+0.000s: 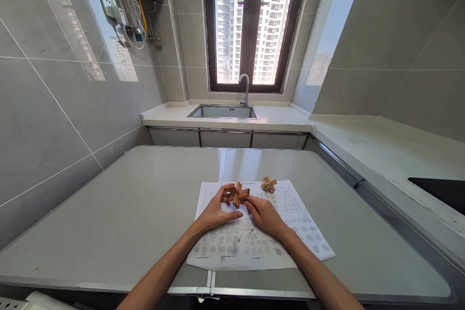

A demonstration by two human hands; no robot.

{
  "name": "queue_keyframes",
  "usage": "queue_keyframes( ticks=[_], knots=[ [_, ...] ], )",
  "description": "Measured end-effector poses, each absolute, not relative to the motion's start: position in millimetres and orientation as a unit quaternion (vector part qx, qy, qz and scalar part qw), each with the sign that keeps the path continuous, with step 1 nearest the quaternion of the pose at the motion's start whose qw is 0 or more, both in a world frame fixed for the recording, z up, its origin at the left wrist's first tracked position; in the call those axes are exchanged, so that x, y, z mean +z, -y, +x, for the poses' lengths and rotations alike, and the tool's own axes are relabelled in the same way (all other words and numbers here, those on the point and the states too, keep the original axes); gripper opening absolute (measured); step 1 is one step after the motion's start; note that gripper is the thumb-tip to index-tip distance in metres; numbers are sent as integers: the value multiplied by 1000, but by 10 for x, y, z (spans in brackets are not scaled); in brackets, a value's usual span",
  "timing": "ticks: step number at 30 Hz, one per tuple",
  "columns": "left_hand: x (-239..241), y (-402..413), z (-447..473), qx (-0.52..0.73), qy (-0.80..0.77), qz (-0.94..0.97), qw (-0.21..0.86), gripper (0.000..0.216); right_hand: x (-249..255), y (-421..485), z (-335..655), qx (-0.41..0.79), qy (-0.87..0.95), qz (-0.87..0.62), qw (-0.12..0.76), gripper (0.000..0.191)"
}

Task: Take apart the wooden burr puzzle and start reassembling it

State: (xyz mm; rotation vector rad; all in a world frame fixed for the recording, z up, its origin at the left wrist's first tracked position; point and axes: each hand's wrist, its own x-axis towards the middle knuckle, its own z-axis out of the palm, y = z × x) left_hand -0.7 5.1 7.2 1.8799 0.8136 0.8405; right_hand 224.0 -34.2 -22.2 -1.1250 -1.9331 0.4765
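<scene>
A wooden interlocking puzzle (237,194) sits between both of my hands, just above a printed instruction sheet (254,242) on the grey table (127,213). My left hand (215,210) curls its fingers round the puzzle's left side. From the right, my right hand (264,214) pinches the same puzzle with its fingertips. A second, smaller wooden puzzle (269,184) lies on the sheet's far edge, a little to the right of my hands and untouched.
A counter with a steel sink (222,111) and tap (245,88) runs along the back under a window. A second counter (385,150) runs down the right side, with a black hob (441,191) set in it. Tiled wall stands on the left.
</scene>
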Motion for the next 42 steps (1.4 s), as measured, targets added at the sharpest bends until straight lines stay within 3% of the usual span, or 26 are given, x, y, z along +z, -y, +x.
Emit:
queue_keyframes(
  ticks=[4, 18, 31, 42],
  knots=[
    [70, -73, -20, 338, -336, 746, 465, 99, -181, 360, 2245, 207, 762, -444, 424, 30],
    [118, -28, -27, 308, -373, 762, 430, 99, -185, 365, 2241, 221, 747, -455, 432, 31],
    [0, -72, -37, 303, -375, 789, 381, 94, -235, 345, 2252, 216, 734, -485, 423, 17],
    [-11, -56, -47, 313, -366, 806, 345, 85, -245, 338, 2225, 215, 731, -486, 428, 22]
  ],
)
